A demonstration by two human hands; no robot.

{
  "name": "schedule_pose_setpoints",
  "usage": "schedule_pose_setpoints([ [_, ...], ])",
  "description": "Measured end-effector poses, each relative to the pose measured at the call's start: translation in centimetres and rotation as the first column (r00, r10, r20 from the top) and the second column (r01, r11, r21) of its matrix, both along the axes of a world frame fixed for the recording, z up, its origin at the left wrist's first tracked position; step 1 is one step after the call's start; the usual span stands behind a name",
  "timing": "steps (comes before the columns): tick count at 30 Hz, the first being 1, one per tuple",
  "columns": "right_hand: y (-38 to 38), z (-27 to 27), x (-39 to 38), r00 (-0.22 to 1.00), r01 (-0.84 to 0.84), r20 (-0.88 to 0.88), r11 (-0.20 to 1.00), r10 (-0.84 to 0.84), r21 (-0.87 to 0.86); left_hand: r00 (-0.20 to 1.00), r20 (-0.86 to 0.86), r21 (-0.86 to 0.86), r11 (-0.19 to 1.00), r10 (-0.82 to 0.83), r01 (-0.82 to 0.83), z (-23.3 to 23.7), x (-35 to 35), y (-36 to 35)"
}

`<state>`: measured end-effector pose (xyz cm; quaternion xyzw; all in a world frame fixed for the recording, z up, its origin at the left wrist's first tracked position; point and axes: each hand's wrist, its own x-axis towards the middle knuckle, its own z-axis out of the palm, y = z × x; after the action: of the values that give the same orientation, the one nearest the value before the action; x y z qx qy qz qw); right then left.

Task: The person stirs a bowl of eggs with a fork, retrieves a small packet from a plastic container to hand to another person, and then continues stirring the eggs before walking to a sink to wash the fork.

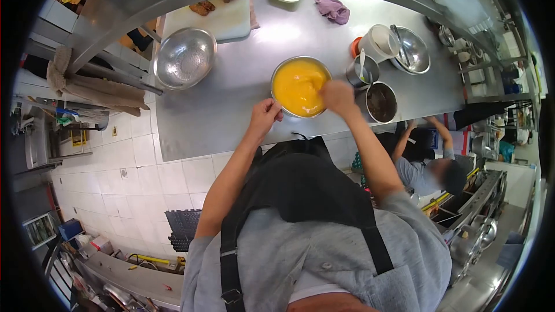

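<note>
A round metal bowl (273, 93) of yellow liquid (296, 85) stands on the steel table (231, 110). My left hand (266, 115) pinches the bowl's lower left rim. My right hand (337, 97), smeared by motion, is closed over the right side of the bowl; whatever it holds is too blurred to name. The liquid's surface shows swirls. Right of the bowl stand a metal pot with a spoon (363, 72) and a round container of dark contents (381, 103).
An empty metal bowl (185, 59) and a cutting board (234, 20) lie at the left. White tubs (378, 43), another metal bowl (417, 52) and a purple cloth (332, 8) are at the back right. Another person (428, 173) works at the right.
</note>
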<state>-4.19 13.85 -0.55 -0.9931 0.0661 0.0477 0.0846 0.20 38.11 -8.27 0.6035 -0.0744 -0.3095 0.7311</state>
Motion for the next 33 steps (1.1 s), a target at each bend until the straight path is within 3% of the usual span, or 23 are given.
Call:
schedule_pose_setpoints([
  [1, 0.8, -0.3, 0.1, 0.995, -0.075, -0.070, 0.996, 0.071, -0.050, 1.000, 0.003, 0.020, 1.000, -0.006, 0.006, 0.1, 0.0, 0.0],
  [4, -0.8, 0.8, 1.6, 0.986, 0.016, 0.163, 0.998, -0.027, 0.069, 1.000, 0.011, 0.043, 0.999, -0.003, 0.002, -0.1, 0.2, -0.1],
  [5, -1.1, 0.8, 3.1, 0.976, 0.170, 0.146, 0.985, -0.163, -0.038, 1.000, 0.011, 0.036, 0.999, 0.004, -0.005, -0.3, 0.3, -0.2],
  [8, 1.8, -1.0, 3.5, 0.986, -0.149, 0.046, 0.975, 0.158, -0.166, 1.000, -0.015, 0.056, 0.998, 0.019, -0.018, 0.2, -0.3, -0.2],
  [11, -0.4, 0.7, 4.2, 0.994, -0.025, 0.107, 0.998, 0.030, -0.051, 1.000, -0.003, 0.043, 0.999, 0.004, -0.004, 0.5, 0.2, 0.1],
  [14, 0.7, 1.0, 3.3, 0.993, 0.054, -0.098, 0.985, -0.071, -0.164, 1.000, 0.000, 0.023, 1.000, 0.008, -0.008, 0.3, -0.1, 0.3],
  [15, 1.4, 0.3, 1.9, 0.997, -0.073, -0.050, 0.981, 0.065, -0.178, 1.000, 0.003, 0.016, 1.000, 0.007, -0.007, 0.1, 0.1, 0.2],
  [18, -1.4, 1.1, 1.2, 0.981, 0.081, 0.173, 0.996, -0.086, 0.035, 1.000, 0.012, 0.019, 0.999, 0.027, -0.027, -0.5, 0.0, -0.1],
  [19, -1.4, 1.3, 1.2, 0.967, 0.173, 0.194, 0.985, -0.167, -0.012, 1.000, 0.005, 0.011, 1.000, 0.028, -0.028, -0.3, -0.2, -0.2],
  [22, 1.1, 0.6, -0.4, 0.987, -0.144, -0.085, 0.989, 0.140, -0.045, 1.000, 0.001, 0.004, 1.000, 0.012, -0.012, 0.0, 0.0, 0.1],
  [25, -1.4, 2.7, 0.5, 0.987, 0.092, 0.128, 0.993, -0.101, 0.075, 1.000, -0.011, -0.007, 1.000, 0.016, -0.016, -0.1, -0.1, -0.2],
  [28, 0.6, 0.4, 0.0, 0.995, -0.069, -0.087, 0.987, 0.056, -0.146, 1.000, -0.006, -0.006, 1.000, 0.017, -0.017, 0.2, 0.1, 0.2],
  [31, -1.5, 1.3, 0.8, 0.997, -0.037, 0.070, 0.999, 0.034, 0.032, 1.000, 0.006, -0.033, 0.999, 0.004, -0.003, -0.1, 0.3, 0.0],
  [33, -1.0, 1.1, 1.4, 0.999, -0.015, -0.029, 0.995, 0.012, -0.101, 1.000, 0.001, -0.014, 1.000, 0.001, -0.001, -0.1, 0.3, 0.3],
])
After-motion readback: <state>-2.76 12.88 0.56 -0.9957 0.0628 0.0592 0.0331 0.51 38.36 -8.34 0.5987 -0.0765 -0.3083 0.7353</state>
